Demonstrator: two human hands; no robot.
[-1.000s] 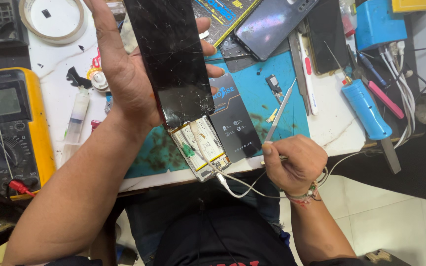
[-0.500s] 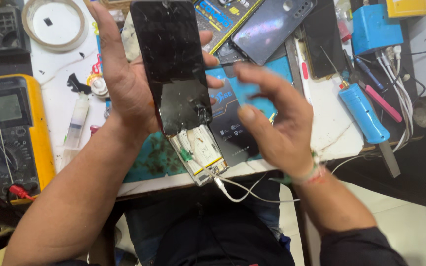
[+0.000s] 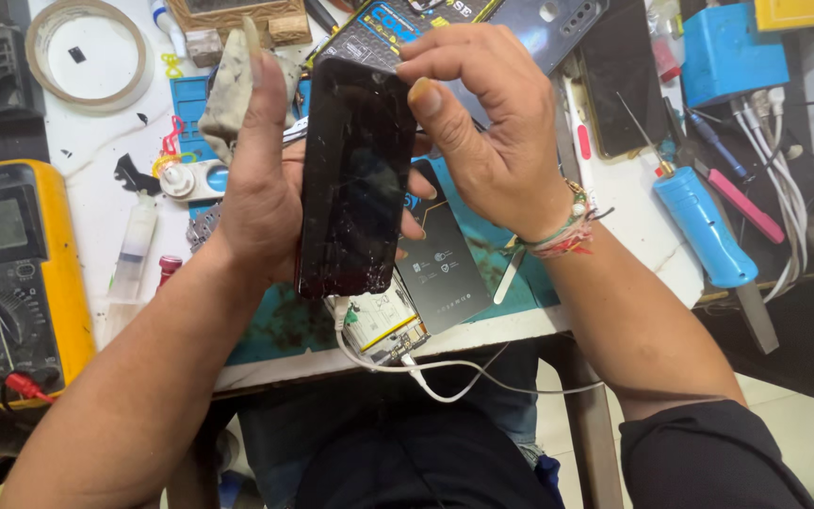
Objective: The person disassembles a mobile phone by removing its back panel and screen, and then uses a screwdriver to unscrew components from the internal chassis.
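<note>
Phone screen panel (image 3: pixel 355 179) now gripped by both hands above a cluttered repair worktop (image 3: pixel 633 236).

Cracked and dark, the panel stands on end over the blue mat (image 3: pixel 280 325), its lower edge just above an opened phone body (image 3: pixel 383 325) whose white cable (image 3: pixel 445 372) trails off the worktop's front edge. The left hand (image 3: pixel 256 188) is wrapped around the panel's left side, fingers closed behind it; the right hand (image 3: pixel 492 132), which a second ago was down at the cable by the worktop's edge, has come up and pinches the panel's top right corner with thumb and curled fingers. That shift puts the loose panel under two-handed control, judging by the grip. A yellow multimeter (image 3: pixel 16 273) sits far left, a blue-handled tool (image 3: pixel 704 226) to the right, a tape roll (image 3: pixel 87 52) at the back.
</note>
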